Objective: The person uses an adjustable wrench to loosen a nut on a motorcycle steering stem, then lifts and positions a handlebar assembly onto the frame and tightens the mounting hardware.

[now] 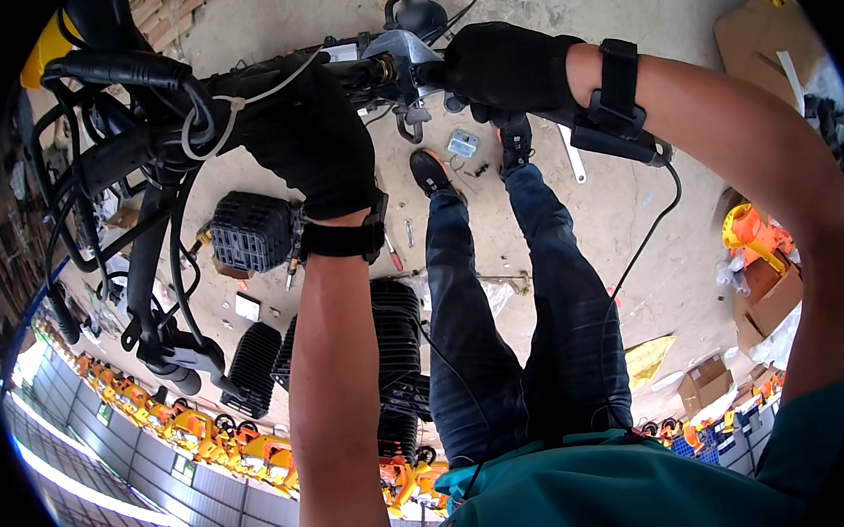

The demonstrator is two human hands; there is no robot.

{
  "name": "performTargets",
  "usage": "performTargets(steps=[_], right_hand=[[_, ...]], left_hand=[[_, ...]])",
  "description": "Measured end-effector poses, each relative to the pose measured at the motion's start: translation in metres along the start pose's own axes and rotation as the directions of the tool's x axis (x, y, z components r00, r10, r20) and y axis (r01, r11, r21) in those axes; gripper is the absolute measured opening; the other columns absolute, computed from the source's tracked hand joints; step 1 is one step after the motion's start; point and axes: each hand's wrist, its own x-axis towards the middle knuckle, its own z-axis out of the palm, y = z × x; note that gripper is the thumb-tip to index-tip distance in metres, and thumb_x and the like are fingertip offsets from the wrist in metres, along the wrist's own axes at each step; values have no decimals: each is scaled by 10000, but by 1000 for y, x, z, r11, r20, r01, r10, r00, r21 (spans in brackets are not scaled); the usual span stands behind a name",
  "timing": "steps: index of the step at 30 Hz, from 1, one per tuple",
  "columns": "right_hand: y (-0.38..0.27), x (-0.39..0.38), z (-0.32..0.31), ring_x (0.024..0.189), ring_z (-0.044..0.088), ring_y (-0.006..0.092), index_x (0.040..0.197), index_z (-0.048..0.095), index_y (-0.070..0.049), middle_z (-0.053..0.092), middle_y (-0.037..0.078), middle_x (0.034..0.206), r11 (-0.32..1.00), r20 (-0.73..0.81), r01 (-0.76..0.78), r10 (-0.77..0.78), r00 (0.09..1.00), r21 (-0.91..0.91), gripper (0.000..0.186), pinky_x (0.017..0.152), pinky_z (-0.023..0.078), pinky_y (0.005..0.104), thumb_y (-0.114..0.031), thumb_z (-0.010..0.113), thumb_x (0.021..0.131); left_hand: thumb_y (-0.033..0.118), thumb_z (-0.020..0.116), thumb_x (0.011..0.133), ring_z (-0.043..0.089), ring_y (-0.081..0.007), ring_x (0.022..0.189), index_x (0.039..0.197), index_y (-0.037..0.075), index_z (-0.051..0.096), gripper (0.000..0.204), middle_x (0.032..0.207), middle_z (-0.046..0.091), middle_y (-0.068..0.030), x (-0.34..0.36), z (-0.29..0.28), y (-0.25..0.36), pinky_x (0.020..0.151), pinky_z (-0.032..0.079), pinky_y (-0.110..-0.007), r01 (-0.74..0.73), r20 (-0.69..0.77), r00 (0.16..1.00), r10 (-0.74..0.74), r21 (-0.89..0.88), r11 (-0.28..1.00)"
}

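Black gloves: covering both hands.
Left hand: wrapping closed around a black handlebar.
Right hand: clamping shut on the same bar, just right of a grey metal bracket.
Cables: hanging left of the left grip.

left hand on handlebar, right hand right of it by bracket. cables at left. finned block on floor below.

Head-worn fisheye looks steeply down, close above hands.
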Motion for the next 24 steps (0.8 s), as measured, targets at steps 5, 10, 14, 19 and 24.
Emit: performTargets(steps=[5,10,14,19,24], right_hand=[[17,14,7,582,661,161,942,615,40,640,95,670,814,53,375,-394,918,-444,244,520,527,294,-177,512,987],[29,11,53,597,658,176,945,592,27,639,95,685,926,-154,319,-351,924,-200,259,544,518,313,-225,542,975],[53,44,141,607,586,161,933,586,-33,574,48,686,874,-591,461,-291,752,155,330,561,481,297,-349,516,995],[32,40,197,640,508,104,913,567,-166,549,-34,817,-176,-347,335,-44,937,926,319,573,415,233,-445,458,1022],[57,-22,175,607,599,361,956,516,-48,577,134,680,730,-555,398,-31,831,556,192,530,449,421,-235,504,995]], left_hand=[[135,655,922,636,-152,674,873,4,618,144,741,663,-78,1,-2,-3,599,487,-275,-6,48,999,4,29,1000],[105,661,922,621,-166,845,1067,20,499,234,974,606,-91,-1,-4,-4,752,520,-289,104,78,991,-105,22,994],[123,648,932,637,-147,689,900,5,595,133,792,663,-72,0,3,5,627,510,-275,38,5,999,-38,-12,999],[101,654,927,639,-149,719,953,4,558,139,821,640,-61,-3,-7,0,652,519,-281,9,72,997,-6,-46,999],[107,662,925,628,-138,716,930,-6,577,142,824,640,-58,-2,-11,-9,644,504,-279,-56,134,989,57,-8,998]])
